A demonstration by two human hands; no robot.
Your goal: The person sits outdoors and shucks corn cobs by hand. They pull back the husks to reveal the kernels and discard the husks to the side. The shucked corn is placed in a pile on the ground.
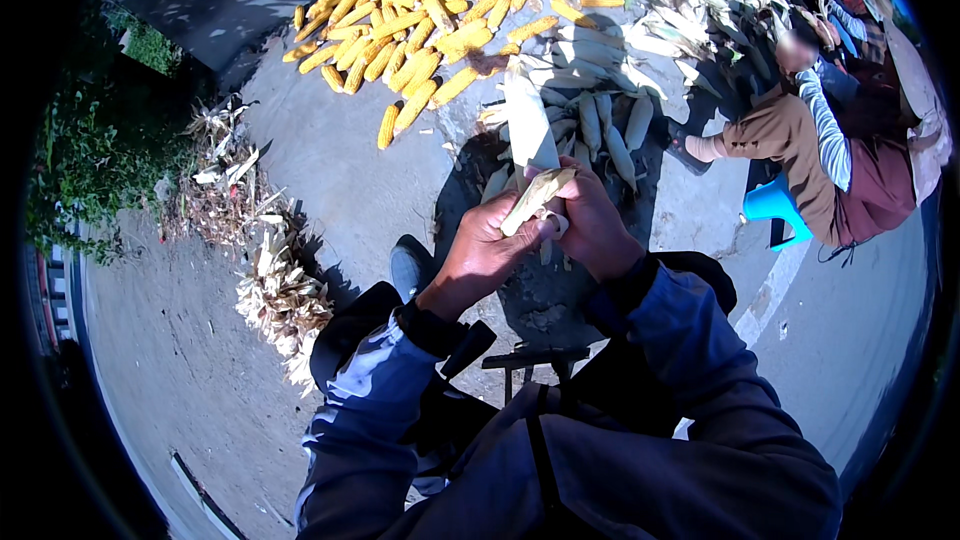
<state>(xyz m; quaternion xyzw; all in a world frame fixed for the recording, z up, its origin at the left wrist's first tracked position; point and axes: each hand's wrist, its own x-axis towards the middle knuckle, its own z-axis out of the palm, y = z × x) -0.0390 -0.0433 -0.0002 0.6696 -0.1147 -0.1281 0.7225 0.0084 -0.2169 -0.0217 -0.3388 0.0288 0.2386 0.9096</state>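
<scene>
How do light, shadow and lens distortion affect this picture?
Head view: hard sunlight nearly bleaches the pale husk; head view: dark shadow covers some husk-covered ears; head view: the paved ground curves toward a black rim; head view: the head of the seated co-worker is blurred.

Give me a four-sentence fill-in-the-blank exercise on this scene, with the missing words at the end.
1. The left hand and the right hand are holding pale husk from a ____ plant.
2. The many bare ears spread along the top of the picture are ____ in colour.
3. A heap of dry husks lies to the ____ of both hands.
4. The stool at the right of the picture is bright ____.

Missing words: corn; yellow; left; blue.
</scene>
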